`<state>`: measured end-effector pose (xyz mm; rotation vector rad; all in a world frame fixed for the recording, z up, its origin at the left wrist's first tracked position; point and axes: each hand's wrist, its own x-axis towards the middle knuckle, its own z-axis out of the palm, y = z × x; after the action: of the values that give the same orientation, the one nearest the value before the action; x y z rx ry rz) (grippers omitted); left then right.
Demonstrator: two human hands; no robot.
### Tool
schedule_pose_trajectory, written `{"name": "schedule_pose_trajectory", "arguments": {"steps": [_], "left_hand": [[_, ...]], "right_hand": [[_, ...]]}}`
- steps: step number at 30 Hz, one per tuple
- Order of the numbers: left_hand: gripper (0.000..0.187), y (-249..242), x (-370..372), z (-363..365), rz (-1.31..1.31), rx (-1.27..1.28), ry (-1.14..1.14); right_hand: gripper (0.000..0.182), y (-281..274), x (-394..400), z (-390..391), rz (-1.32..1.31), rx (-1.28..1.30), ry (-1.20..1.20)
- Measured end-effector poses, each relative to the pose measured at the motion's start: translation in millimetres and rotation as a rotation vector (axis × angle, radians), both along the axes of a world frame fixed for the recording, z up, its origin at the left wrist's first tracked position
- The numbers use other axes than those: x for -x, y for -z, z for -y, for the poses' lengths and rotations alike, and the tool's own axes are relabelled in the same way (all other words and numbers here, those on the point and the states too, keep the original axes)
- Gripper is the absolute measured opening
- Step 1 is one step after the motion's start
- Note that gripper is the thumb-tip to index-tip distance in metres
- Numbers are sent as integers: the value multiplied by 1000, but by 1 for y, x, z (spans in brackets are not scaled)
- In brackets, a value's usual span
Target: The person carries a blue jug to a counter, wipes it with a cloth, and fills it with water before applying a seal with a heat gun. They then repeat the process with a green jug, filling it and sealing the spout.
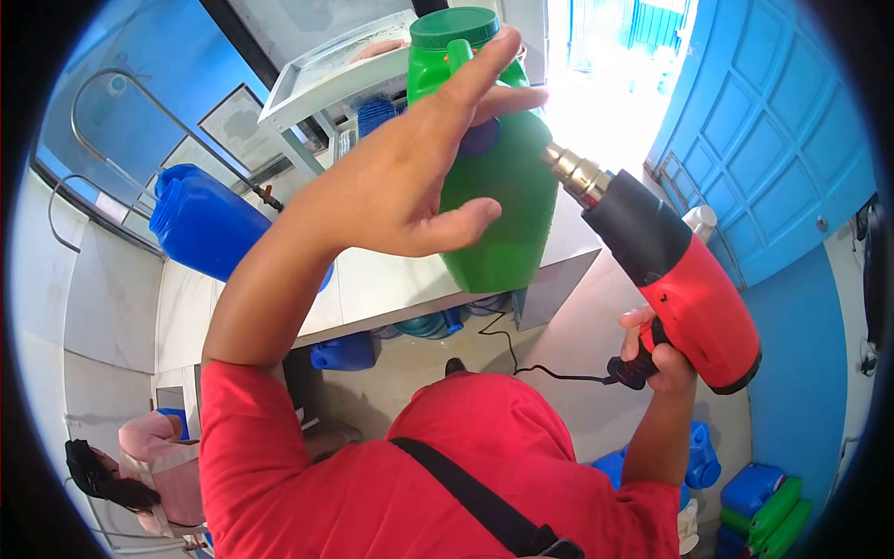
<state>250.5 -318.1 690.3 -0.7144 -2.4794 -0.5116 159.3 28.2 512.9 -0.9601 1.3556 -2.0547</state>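
A green plastic jug (503, 224) with a green screw lid (453, 28) stands upright on the white counter in front of me. My left hand (410, 168) is open, its fingers stretched out and thumb spread, overlapping the jug near its handle and lid. Part of the jug's side is hidden behind those fingers. In my right hand (669, 365) is a red and black heat gun (708, 298), gripped by its handle. Its metal nozzle (579, 177) points up and left, close to the jug's right side.
To the left, a blue jug (209, 224) sits beneath a curved metal pipe (84, 121) on the counter (372, 284). The gun's black cord (559, 375) runs to the floor. Blue containers (343, 352) sit under the counter. Another person (163, 466) is at lower left; a blue door (764, 140) stands right.
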Motion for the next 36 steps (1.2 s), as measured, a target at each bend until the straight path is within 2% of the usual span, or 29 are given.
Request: {"name": "schedule_pose_trajectory", "arguments": {"steps": [2, 4, 5, 7, 8, 10, 14, 16, 17, 22, 24, 25, 26, 29, 31, 33, 34, 36], "left_hand": [[105, -5, 0, -6, -18, -55, 121], [107, -19, -7, -17, -249, 72, -139], [107, -18, -10, -20, -249, 76, -140], [108, -10, -17, -23, -210, 126, -537], [108, -7, -16, -21, -210, 129, -537], [108, 2, -13, -14, -27, 98, -536], [110, 7, -16, -5, -38, 9, -409], [110, 11, -22, -5, -202, 52, -351], [110, 14, -28, -5, -204, 54, -357], [109, 49, -82, 3, -280, 28, -646], [107, 68, -107, 7, -270, 30, -760], [105, 79, -121, 8, -203, -61, -863], [103, 88, -133, 14, -139, -155, -966], [96, 120, -162, 42, -84, -312, -1064], [92, 152, -178, 75, -69, -366, -1075], [90, 184, -187, 108, -54, -692, -1034], [88, 191, -190, 117, -1, -717, -1080], [89, 212, -194, 136, 45, -895, -1069]], "right_hand": [[64, 11, 2, -10, -18, 1, -13], [64, 19, -4, -16, -34, 5, -25], [63, 22, -7, -19, -32, 16, 17], [62, 26, -9, -21, -29, 29, 58], [63, 27, -8, -23, -7, 21, 19], [63, 25, -8, -24, 13, 14, -22], [60, -2, -3, -3, -25, 74, -88], [60, -16, -4, 8, -74, 89, -82], [60, -22, -7, 15, -49, 139, -45], [58, -32, 5, 18, 12, 173, -46], [51, -31, 13, 5, 40, 103, -175], [51, -33, 20, -3, 45, 100, -195], [48, -37, 30, -12, -186, -115, -306], [35, -28, 26, 4, -129, -291, -586], [46, -17, 7, 39, -216, -153, -549], [58, -16, -29, 83, -299, -12, -492], [64, -19, -48, 107, -342, 59, -459], [68, -42, -85, 161, -180, 125, -449]]}}
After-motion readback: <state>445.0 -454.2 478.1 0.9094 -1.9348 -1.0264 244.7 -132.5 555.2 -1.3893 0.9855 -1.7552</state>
